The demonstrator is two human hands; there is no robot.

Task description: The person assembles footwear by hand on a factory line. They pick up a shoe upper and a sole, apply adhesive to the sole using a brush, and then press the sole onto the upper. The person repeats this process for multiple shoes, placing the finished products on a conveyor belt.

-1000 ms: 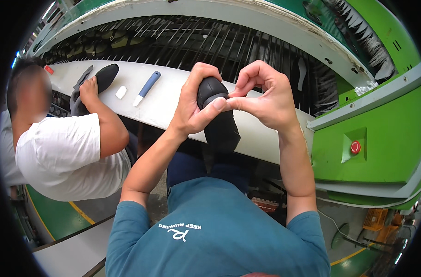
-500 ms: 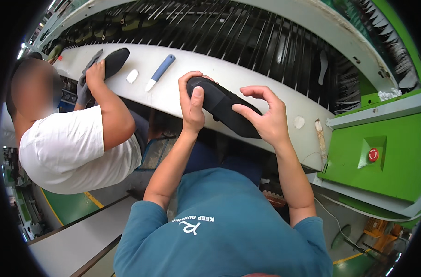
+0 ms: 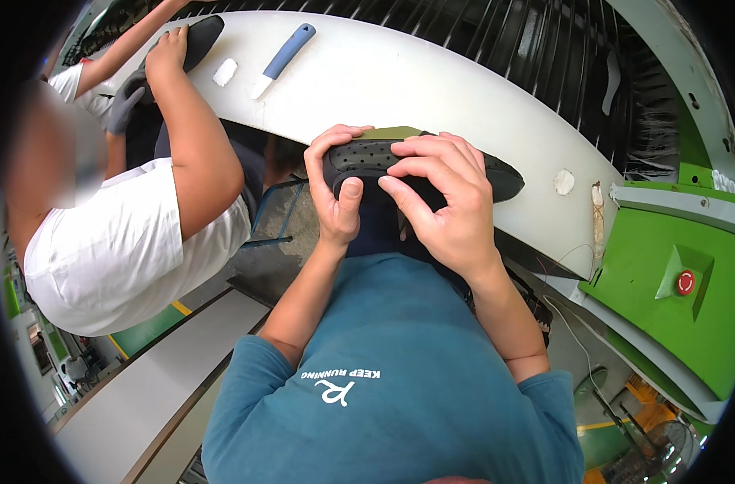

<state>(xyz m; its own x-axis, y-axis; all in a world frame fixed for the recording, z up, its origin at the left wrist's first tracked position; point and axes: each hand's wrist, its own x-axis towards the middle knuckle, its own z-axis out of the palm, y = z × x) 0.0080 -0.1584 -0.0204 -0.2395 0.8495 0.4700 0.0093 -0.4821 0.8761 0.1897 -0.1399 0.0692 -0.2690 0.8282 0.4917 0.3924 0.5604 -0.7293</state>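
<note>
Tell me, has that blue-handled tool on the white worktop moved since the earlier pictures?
No: against the white worktop, the blue-handled tool keeps its place right of the white lump; only the view shifted.

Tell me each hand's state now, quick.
Left hand: closed, holding the black shoe.
Right hand: fingers curled at the same shoe; grip cannot be told.

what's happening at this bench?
A person holds a black shoe at the near edge of the white bench: left hand gripping one end, right hand with fingers over its dotted face. To the left, a co-worker's hand is on another dark shoe piece. A blue-handled tool lies unheld on the bench.
</note>
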